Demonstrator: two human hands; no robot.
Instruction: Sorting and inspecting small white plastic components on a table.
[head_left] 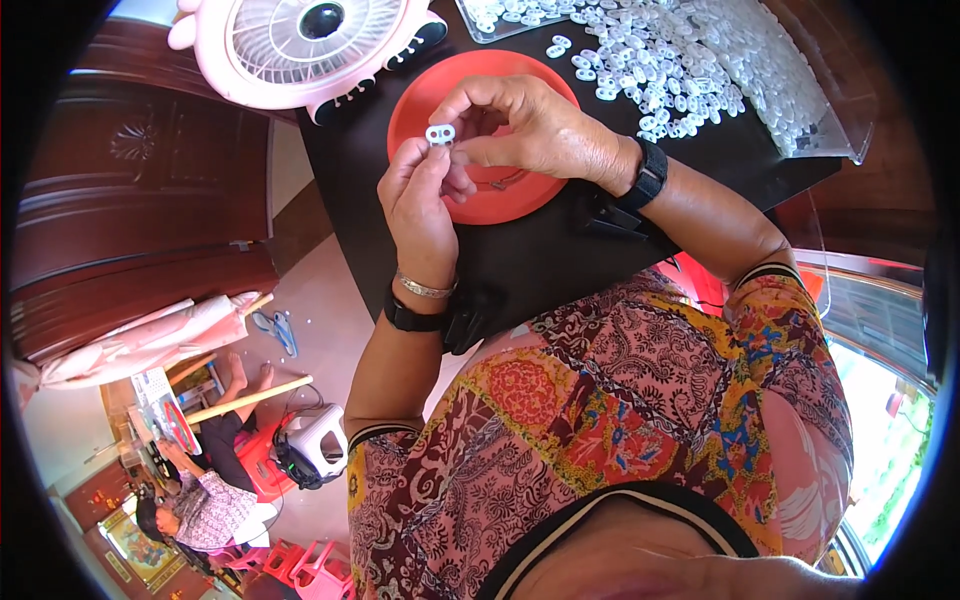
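Note:
A small white plastic piece with two round holes (440, 134) is held up over a round red dish (505, 206). My left hand (424, 195) pinches it from below between thumb and fingertips. From the right, my right hand (530, 130) reaches round it, its curved forefinger at the top edge and its thumb near the lower right side. Inside the dish lies a thin dark item (503, 182), partly hidden by my hands. A loose heap of similar two-hole pieces (650, 80) spreads over the black table (540, 265) at the far right.
A pink fan (320, 30) stands at the far left of the table. A clear tray (815, 135) with many more pieces sits at the right edge. On the floor to the left, another person (215, 500) sits near red stools (315, 570) and a white stool (318, 440).

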